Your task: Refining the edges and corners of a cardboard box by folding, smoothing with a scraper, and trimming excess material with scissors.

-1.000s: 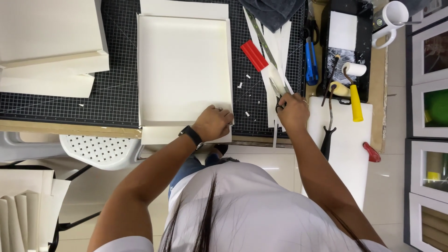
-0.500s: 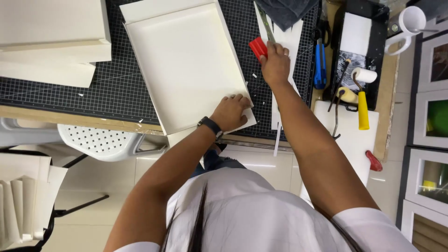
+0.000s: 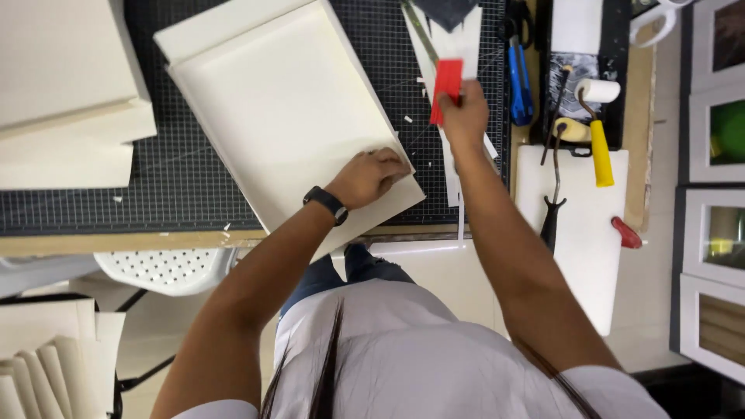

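Observation:
A shallow cream cardboard tray (image 3: 287, 109) lies tilted on the black gridded cutting mat (image 3: 186, 194). My left hand (image 3: 371, 174), with a black watch on the wrist, presses on the tray's near right corner. My right hand (image 3: 464, 116) grips a flat red scraper tool (image 3: 447, 87) and holds it over the white paper strips (image 3: 466, 39) to the right of the tray. A metal ruler (image 3: 419, 31) lies under those strips.
Stacked cream boards (image 3: 66, 93) sit at the left. Blue scissors (image 3: 518, 70), a yellow-handled roller (image 3: 597, 132), a black tray (image 3: 578, 85), a white board (image 3: 582, 233) and a red-handled tool (image 3: 627, 233) lie to the right. Framed pictures (image 3: 714, 155) line the right edge. A white perforated stool (image 3: 167, 268) stands below the table.
The tray has turned further, its near corner swinging right under my left hand. My right hand has picked up the red scraper and lifted it off the mat.

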